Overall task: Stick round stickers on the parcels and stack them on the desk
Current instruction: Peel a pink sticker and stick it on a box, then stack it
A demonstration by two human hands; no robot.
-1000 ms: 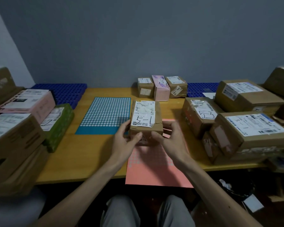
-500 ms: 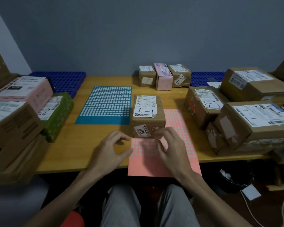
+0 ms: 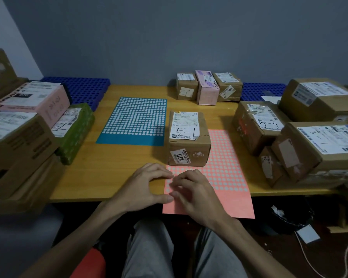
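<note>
A brown parcel (image 3: 197,157) marked "5-1" stands on the far end of a pink sticker sheet (image 3: 225,171), which hangs over the front edge of the wooden desk (image 3: 109,177). My left hand (image 3: 145,187) has curled fingers and holds the sheet's left edge with thumb and fingertips. Close beside it, my right hand (image 3: 195,195) is curled over the sheet, its fingertips pinching at a round sticker near that edge. A blue sticker sheet (image 3: 135,121) lies flat to the parcel's left.
Three small parcels (image 3: 207,87) stand in a row at the back. Large brown boxes (image 3: 319,145) crowd the right side. On the left are a pink box (image 3: 28,101), a green parcel (image 3: 74,133) and cardboard boxes (image 3: 18,149). Blue perforated trays (image 3: 78,89) sit behind.
Both hands let go of the "5-1" parcel, which now stands on the pink sheet. They moved back toward me and came together at the sheet's left edge.
</note>
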